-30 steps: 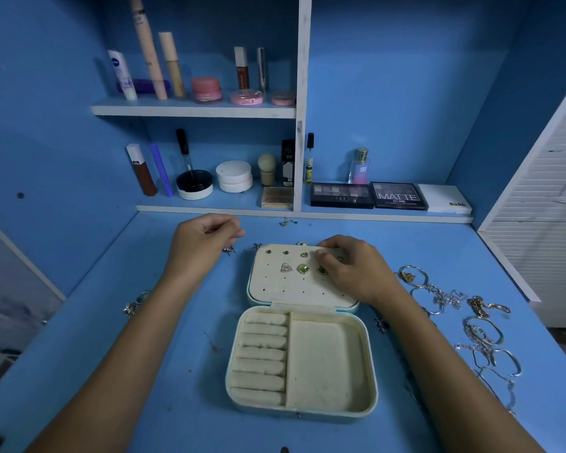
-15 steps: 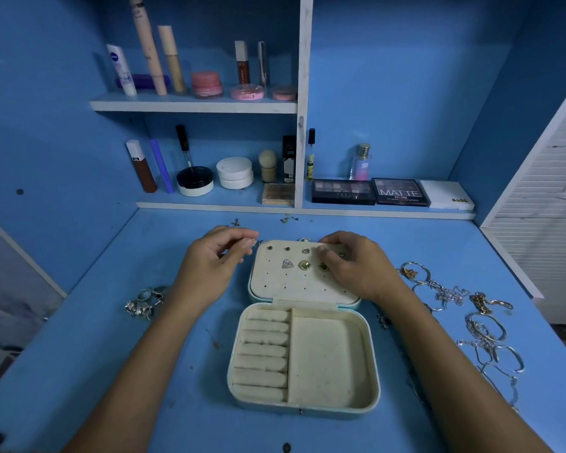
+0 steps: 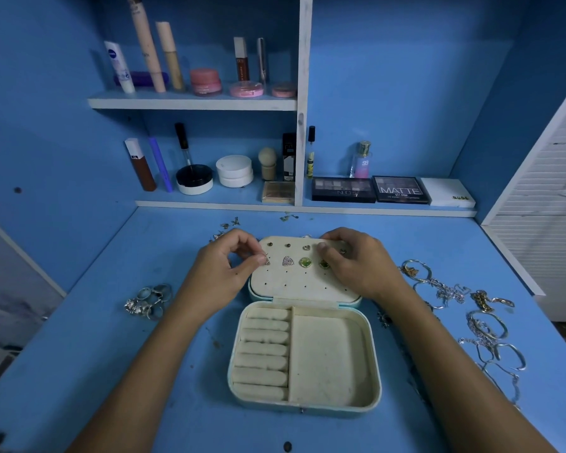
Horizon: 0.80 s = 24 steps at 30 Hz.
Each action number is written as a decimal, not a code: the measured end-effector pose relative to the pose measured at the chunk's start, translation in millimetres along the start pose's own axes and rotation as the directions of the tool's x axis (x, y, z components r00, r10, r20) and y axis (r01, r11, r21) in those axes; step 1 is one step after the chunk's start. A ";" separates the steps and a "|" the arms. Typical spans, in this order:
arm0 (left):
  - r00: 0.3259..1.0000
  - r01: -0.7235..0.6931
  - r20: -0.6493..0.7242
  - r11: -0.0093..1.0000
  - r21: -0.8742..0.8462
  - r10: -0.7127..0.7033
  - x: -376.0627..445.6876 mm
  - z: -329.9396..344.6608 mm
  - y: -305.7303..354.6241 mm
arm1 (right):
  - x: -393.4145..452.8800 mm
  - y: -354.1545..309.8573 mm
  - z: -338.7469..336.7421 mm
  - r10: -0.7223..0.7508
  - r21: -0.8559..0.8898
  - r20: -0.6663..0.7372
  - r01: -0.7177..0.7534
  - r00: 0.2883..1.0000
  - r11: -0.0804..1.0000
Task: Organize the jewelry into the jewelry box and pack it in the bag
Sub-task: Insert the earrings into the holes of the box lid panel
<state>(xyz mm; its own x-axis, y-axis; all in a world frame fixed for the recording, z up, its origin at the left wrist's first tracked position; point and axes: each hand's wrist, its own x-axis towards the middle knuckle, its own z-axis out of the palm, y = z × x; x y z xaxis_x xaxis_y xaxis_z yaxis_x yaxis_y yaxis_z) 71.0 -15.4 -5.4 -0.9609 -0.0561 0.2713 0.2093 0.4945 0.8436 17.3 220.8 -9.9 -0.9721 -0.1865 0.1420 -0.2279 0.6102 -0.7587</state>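
Note:
An open cream jewelry box (image 3: 371, 367) lies on the blue desk, its lid panel (image 3: 303, 282) flat behind it with several stud earrings pinned in it. My left hand (image 3: 223, 273) pinches a small triangular earring (image 3: 266, 261) against the lid's left edge, beside a matching triangular stud (image 3: 287, 261). My right hand (image 3: 356, 263) rests on the lid's right side, fingertips pressing near a green stud (image 3: 324, 264). A second green stud (image 3: 305, 263) sits in the middle. No bag is in view.
A cluster of rings (image 3: 149, 300) lies left of the box. Bracelets and chains (image 3: 477, 315) spread along the right. Loose small earrings (image 3: 229, 223) lie behind the lid. Shelves with cosmetics and palettes (image 3: 343, 189) line the back wall.
My left hand moved right from the desk behind the box to the lid's left edge, carrying the small earring to the panel. My right hand stayed on the lid.

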 end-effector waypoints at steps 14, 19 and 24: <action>1.000 0.014 -0.010 0.991 0.131 -0.013 3.2 5.3 9.0 | -1.4 -0.6 -1.0 -0.032 -0.010 -0.005 0.032 0.999 0.999; 0.999 0.017 -0.030 0.993 0.120 -0.014 3.5 8.0 8.7 | -1.3 -1.4 -1.3 -0.041 -0.015 -0.007 0.040 0.999 0.999; 0.999 -0.007 -0.037 0.988 0.153 0.013 4.7 11.4 6.9 | -1.1 -0.1 -0.9 -0.021 -0.008 -0.008 0.021 1.000 1.000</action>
<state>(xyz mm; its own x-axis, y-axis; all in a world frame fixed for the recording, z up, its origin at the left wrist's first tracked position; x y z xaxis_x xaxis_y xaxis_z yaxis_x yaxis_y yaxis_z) 65.8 -2.4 -3.6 -0.9506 -0.0817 0.2993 0.1860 0.6221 0.7605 18.4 221.7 -9.4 -0.9675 -0.1930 0.1635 -0.2490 0.6121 -0.7505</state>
